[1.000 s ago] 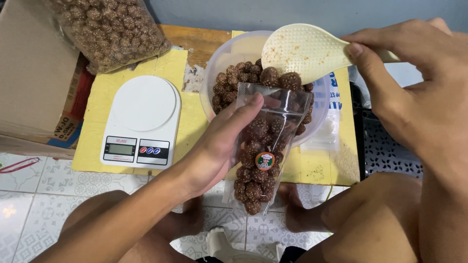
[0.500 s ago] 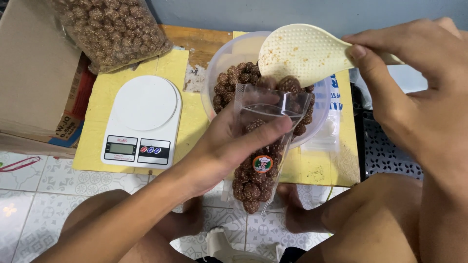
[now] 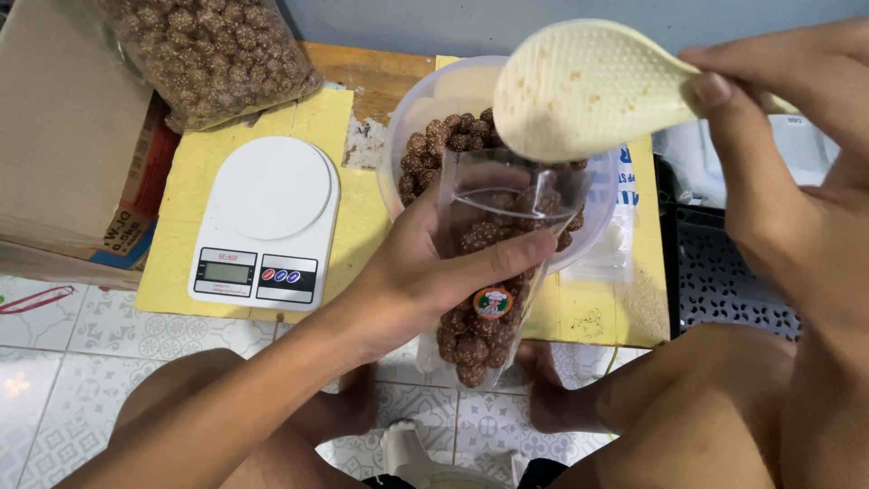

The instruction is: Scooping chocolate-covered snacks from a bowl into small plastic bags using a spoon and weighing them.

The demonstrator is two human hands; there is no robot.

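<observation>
My left hand (image 3: 425,276) grips a clear plastic pouch (image 3: 484,317) partly filled with brown sesame-coated snack balls, a small round sticker on its front. The pouch's open mouth is held against the rim of a translucent round bowl (image 3: 412,118) that holds more of the same balls. My right hand (image 3: 778,136) holds a cream plastic rice paddle (image 3: 588,91) by its handle, its dimpled blade hovering just above the pouch mouth and the bowl. No balls show on the blade.
A white digital kitchen scale (image 3: 267,222) sits on a yellow mat (image 3: 317,118) left of the bowl. A big clear bag of the balls (image 3: 208,54) leans on a cardboard box (image 3: 63,136) at the back left. A black perforated crate (image 3: 724,272) stands at right. My knees show below, over tiled floor.
My left hand has raised the pouch towards the bowl rim and closed its fingers across the front. The paddle stays above the bowl, barely shifted.
</observation>
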